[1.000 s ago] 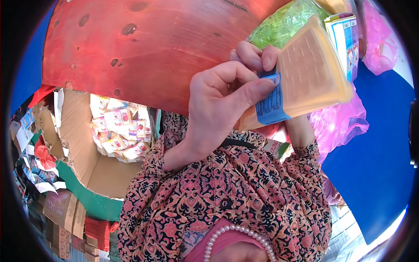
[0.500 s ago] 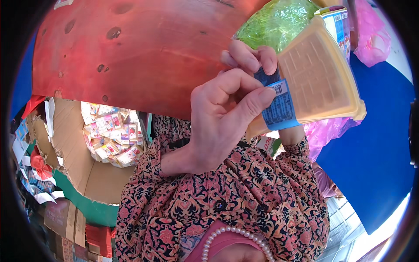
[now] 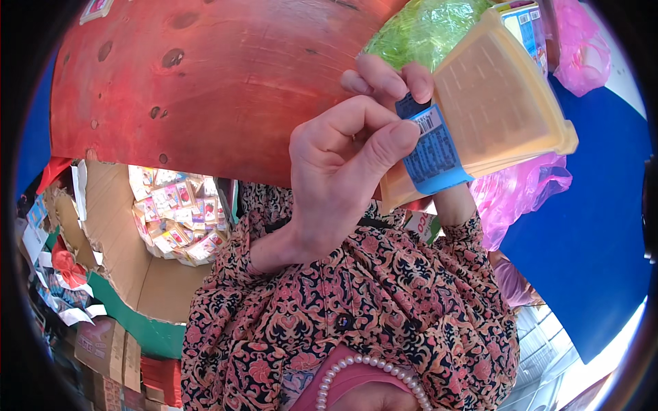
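A pale yellow plastic container (image 3: 490, 96) with a flared shape is held up in front of my chest, tilted. Around its narrower end runs a blue printed paper band (image 3: 439, 161), with a barcode and a darker flap at its upper end. My left hand (image 3: 346, 147) pinches the band's edge beside the barcode, between thumb and curled fingers. Behind the container, my right hand supports it; only the wrist (image 3: 456, 204) shows, and its fingers are hidden.
A red worn tabletop (image 3: 226, 89) lies beyond my hands. On it sit a green wrapped bundle (image 3: 428, 34) and a printed box (image 3: 531, 31). Pink plastic bags (image 3: 582, 48) lie at right, near a blue surface (image 3: 582, 205). At left, a cardboard box (image 3: 164, 284) holds several small packets (image 3: 181, 212).
My left hand and the container have shifted slightly left and up. The container has tilted a little, its base ridges showing less clearly. My left hand keeps its pinch at the band.
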Tool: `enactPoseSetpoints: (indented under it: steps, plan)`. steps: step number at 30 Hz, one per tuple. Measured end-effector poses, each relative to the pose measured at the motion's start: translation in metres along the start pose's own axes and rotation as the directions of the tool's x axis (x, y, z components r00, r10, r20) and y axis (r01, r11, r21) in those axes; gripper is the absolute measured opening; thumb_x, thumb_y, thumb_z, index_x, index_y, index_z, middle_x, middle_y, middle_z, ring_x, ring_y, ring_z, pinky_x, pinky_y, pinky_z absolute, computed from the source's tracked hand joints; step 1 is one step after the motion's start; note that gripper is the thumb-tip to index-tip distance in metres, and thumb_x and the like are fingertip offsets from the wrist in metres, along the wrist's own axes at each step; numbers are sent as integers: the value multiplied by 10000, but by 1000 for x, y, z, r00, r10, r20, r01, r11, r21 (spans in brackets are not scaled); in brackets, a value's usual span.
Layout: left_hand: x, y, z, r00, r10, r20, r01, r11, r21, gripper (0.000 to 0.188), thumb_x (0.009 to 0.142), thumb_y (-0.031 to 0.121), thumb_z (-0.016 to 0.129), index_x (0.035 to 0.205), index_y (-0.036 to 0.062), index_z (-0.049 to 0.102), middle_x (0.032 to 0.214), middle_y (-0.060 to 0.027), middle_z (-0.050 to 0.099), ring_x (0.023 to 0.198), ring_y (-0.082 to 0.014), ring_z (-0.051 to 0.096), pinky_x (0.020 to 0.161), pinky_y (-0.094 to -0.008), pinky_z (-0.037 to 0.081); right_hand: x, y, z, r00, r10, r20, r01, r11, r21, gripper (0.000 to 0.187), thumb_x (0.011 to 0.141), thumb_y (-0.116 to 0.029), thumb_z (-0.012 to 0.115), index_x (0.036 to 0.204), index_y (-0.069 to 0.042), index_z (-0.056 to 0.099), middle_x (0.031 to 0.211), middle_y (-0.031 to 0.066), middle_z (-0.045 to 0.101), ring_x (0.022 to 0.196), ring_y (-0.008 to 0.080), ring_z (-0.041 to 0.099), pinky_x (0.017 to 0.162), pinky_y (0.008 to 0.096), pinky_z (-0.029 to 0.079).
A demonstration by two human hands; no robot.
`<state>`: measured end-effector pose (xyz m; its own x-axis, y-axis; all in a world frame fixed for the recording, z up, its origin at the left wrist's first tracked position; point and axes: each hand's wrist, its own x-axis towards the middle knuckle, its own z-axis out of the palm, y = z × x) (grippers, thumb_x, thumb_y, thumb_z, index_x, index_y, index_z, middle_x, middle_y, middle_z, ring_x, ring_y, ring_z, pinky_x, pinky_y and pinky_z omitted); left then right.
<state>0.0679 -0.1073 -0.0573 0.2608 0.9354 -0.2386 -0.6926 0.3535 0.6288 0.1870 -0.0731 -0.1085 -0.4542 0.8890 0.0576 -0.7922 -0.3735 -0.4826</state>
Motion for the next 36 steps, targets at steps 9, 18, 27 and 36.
enactPoseSetpoints:
  steps: [9, 18, 27, 36]
  plan:
    - [4, -7, 3, 989, 150, 2, -149, 987, -53, 126, 860, 54, 568, 751, -10, 562, 744, 17, 547, 730, -31, 459, 698, -180, 382, 3, -5, 14, 997, -61, -54, 56, 993, -99, 135, 859, -238, 500, 754, -176, 559, 710, -73, 413, 719, 55, 373, 832, 241, 283]
    - [8, 5, 5, 998, -66, -5, 66, 996, 56, 123, 843, 74, 598, 767, -18, 573, 730, -4, 587, 718, -35, 503, 689, -195, 421, 0, -9, 1, 991, -88, -102, 82, 995, -57, 147, 851, -250, 509, 758, -145, 555, 605, -107, 362, 630, 39, 355, 846, 253, 293]
    - [12, 3, 5, 998, -65, -3, 64, 967, 246, 125, 803, 58, 639, 773, -26, 552, 757, -29, 575, 723, -50, 511, 658, -214, 429, -14, -16, 3, 996, 70, -59, -71, 997, -12, 178, 904, -297, 436, 852, -178, 558, 936, 22, 465, 1247, 314, 312, 1042, 411, 287]
    - [13, 6, 4, 991, -131, -27, 134, 973, 186, 157, 738, -5, 674, 759, -9, 518, 732, 3, 519, 682, -44, 506, 599, -202, 417, -7, -20, 14, 1000, -26, -1, 26, 997, -78, 197, 896, -317, 451, 857, -156, 556, 999, 57, 460, 1290, 341, 230, 1077, 459, 191]
